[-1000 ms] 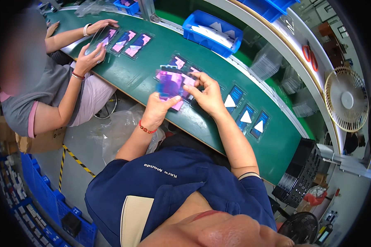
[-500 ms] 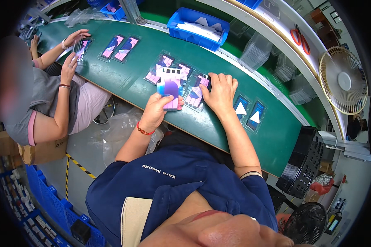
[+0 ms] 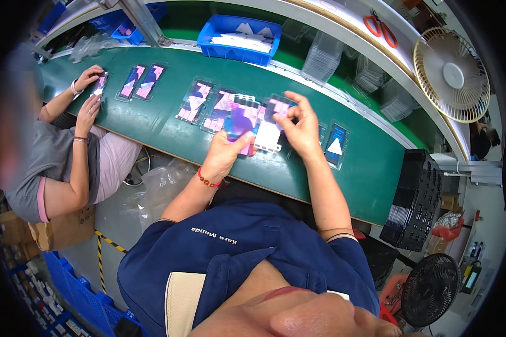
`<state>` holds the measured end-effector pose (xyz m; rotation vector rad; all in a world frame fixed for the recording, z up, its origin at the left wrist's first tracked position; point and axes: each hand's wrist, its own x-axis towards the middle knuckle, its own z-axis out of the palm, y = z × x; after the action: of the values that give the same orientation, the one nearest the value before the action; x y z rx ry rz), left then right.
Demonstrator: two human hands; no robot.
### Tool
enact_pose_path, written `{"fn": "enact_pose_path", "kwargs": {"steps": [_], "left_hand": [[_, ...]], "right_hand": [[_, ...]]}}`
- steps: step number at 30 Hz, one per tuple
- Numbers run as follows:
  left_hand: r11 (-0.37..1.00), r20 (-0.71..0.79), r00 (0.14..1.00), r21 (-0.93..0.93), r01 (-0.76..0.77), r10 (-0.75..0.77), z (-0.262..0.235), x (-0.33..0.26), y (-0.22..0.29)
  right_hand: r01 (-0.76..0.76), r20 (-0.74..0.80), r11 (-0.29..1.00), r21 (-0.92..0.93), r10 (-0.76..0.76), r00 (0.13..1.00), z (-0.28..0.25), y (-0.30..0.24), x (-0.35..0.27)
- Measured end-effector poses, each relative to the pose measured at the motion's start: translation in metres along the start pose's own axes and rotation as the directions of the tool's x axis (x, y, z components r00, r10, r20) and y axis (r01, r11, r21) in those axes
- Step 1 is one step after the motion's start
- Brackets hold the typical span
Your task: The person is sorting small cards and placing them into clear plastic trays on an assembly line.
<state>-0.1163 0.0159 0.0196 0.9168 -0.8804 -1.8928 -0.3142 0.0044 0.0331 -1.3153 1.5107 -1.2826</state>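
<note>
My left hand [image 3: 224,153] is closed around a small stack of purple and pink printed cards [image 3: 243,126], its thumb lying across the front. To its right, my right hand [image 3: 301,128] pinches a pink and dark card [image 3: 276,106], blurred by motion and raised off the table. Below that card a white panel [image 3: 268,137] with a row of small slots along its edge shows. Clear plastic trays with pink and dark blue cards [image 3: 195,102] lie left of my hands, one partly hidden by the stack. Right of my right hand lies a clear tray with a white triangle on dark blue [image 3: 336,145].
A blue bin [image 3: 239,42] of white pieces stands behind the green table [image 3: 371,180]. Stacked clear trays [image 3: 322,59] sit under a shelf holding red-handled scissors [image 3: 380,28]. A fan [image 3: 452,76] is at the right. At the left a co-worker's hands [image 3: 89,95] handle another card.
My right hand has lifted a pink and dark card that lay under its fingers, uncovering a white panel. My left hand still holds its stack. The whole view has shifted slightly.
</note>
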Motion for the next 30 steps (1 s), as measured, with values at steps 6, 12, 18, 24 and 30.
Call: {"fn": "enact_pose_path", "kwargs": {"steps": [6, 12, 18, 24, 30], "left_hand": [[0.986, -0.023, 0.999, -0.160, 0.038, -0.042, -0.002, 0.001, 0.005], [0.997, 0.016, 0.998, -0.053, 0.063, -0.063, 0.006, 0.002, -0.004], [0.988, 0.134, 0.987, 0.113, -0.101, 0.085, 0.036, 0.009, -0.021], [0.992, 0.067, 0.991, -0.043, 0.119, -0.116, 0.038, 0.010, -0.015], [0.988, 0.092, 0.988, -0.082, 0.129, -0.121, 0.037, 0.011, -0.017]], "right_hand": [[0.118, -0.063, 0.558, -0.821, -0.294, 0.954, -0.020, 0.020, 0.005], [0.164, -0.096, 0.553, -0.817, -0.411, 0.907, -0.017, 0.002, -0.010], [0.129, -0.076, 0.963, -0.238, -0.151, 0.986, -0.011, 0.007, -0.039], [-0.107, -0.280, 0.913, -0.393, -0.008, 0.960, -0.073, 0.027, -0.040], [-0.063, -0.254, 0.431, -0.900, -0.401, 0.880, -0.059, 0.014, -0.054]]}}
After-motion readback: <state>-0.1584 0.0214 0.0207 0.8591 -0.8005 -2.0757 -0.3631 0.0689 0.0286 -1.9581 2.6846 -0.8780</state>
